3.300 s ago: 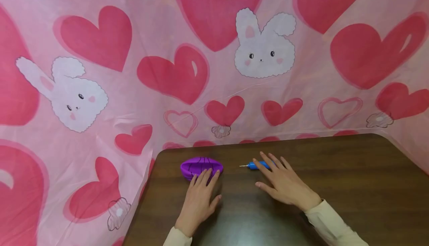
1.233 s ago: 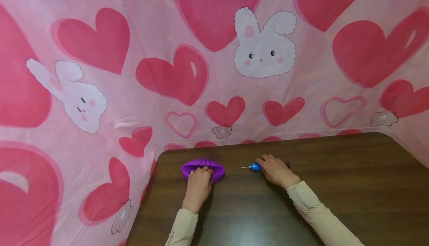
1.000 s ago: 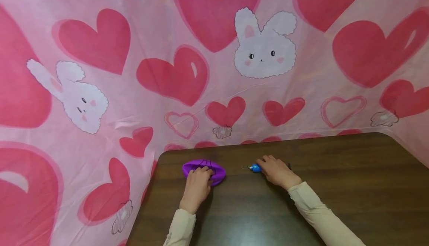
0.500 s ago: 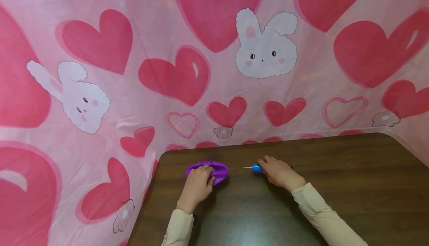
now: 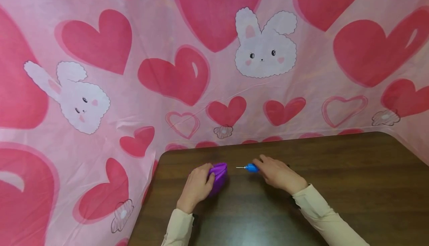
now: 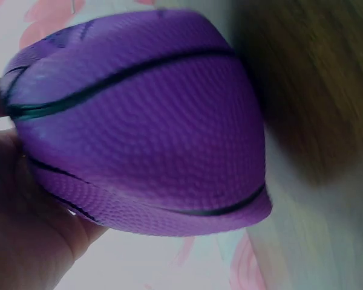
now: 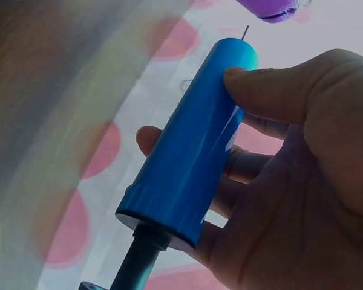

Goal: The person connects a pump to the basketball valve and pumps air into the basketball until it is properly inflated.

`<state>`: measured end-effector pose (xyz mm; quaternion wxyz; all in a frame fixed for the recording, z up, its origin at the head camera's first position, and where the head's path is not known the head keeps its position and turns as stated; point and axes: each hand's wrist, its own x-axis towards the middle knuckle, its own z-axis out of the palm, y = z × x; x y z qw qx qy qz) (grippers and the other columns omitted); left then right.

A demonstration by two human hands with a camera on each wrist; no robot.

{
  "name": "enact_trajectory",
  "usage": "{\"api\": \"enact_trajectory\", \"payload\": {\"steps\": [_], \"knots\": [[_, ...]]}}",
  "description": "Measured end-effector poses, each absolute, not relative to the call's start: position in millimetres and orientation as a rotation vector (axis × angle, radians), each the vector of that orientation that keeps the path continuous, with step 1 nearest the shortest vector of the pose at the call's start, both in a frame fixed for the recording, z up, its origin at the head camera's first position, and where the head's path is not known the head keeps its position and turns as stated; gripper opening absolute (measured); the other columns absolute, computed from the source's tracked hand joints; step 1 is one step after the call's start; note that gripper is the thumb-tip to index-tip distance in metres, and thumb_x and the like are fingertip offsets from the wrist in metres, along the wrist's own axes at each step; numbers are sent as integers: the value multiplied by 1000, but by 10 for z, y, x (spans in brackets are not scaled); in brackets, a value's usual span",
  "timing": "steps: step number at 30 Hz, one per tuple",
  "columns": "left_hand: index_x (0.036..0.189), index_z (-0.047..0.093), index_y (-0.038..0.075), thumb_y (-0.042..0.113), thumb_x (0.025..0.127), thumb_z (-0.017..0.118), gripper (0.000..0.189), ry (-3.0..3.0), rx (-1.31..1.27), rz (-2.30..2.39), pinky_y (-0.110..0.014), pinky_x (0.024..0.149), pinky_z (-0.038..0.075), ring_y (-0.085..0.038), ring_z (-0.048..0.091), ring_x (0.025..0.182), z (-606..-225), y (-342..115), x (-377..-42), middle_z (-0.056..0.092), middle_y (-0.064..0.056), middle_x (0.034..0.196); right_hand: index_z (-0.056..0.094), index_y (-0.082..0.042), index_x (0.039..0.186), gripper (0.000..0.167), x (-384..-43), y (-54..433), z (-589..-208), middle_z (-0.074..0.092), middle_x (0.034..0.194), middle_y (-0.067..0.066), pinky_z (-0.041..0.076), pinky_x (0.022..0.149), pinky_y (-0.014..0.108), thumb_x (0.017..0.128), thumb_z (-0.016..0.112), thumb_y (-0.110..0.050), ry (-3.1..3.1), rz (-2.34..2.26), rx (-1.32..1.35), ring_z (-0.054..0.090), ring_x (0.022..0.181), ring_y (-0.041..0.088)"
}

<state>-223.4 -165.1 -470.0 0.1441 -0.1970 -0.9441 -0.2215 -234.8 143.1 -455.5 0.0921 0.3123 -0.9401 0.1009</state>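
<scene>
In the head view my left hand [image 5: 196, 186] grips a purple, partly deflated basketball [image 5: 219, 177] with black seams, its thumb on the near side. The left wrist view shows the pebbled ball [image 6: 151, 133] large and caved-in, the fingers and thumb at its left end. My right hand [image 5: 278, 173] holds a small blue ball pump [image 5: 252, 168], its needle [image 5: 240, 167] pointing left at the ball, a short gap between them. In the right wrist view, fingers and thumb wrap the pump [image 7: 187, 145]; its black rod [image 7: 136, 260] sticks out at the lower end.
The dark wooden table [image 5: 352, 186] has rounded far corners. Close behind it and on the left hangs a pink cloth [image 5: 221, 85] printed with hearts and white rabbits.
Both hands, at first spread flat over ball and pump, have closed around them. The ball has been turned from lying broadside to standing narrow; the pump has shifted slightly left, narrowing the gap.
</scene>
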Motion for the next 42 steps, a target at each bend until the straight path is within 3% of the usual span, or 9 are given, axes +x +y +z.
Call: {"api": "enact_trajectory", "payload": {"steps": [10,30,34,42], "knots": [[90,65,19,16,93,61,6,-2752,-573,-731,-24,57,40,-8,48,62,-4671,-1613,-2212,56,10,70,62,-12,119,42,-2173,1377,-4360,58,93,2,59,71,34,84,85,-13,-2627,227,998,60,79,17],[86,64,20,18,91,62,5,-2733,-669,-669,-22,55,36,-5,43,60,-4760,-1516,-2211,49,12,66,67,-15,114,38,-2107,1346,-4343,56,86,1,50,61,27,82,86,-12,-2545,179,1053,54,69,14],[86,64,20,24,94,63,9,-2734,-684,-665,-22,56,36,-5,44,61,-4775,-1500,-2209,51,12,67,68,-16,113,38,-2108,1358,-4333,59,87,1,53,63,29,81,88,-12,-2521,174,1059,58,71,15],[81,56,23,39,100,65,27,-2759,-707,-703,-20,53,30,-2,39,60,-4822,-1482,-2222,41,13,65,69,-17,113,36,-2135,1389,-4353,65,89,-1,55,69,34,82,86,-10,-2573,197,1047,63,78,19]]}}
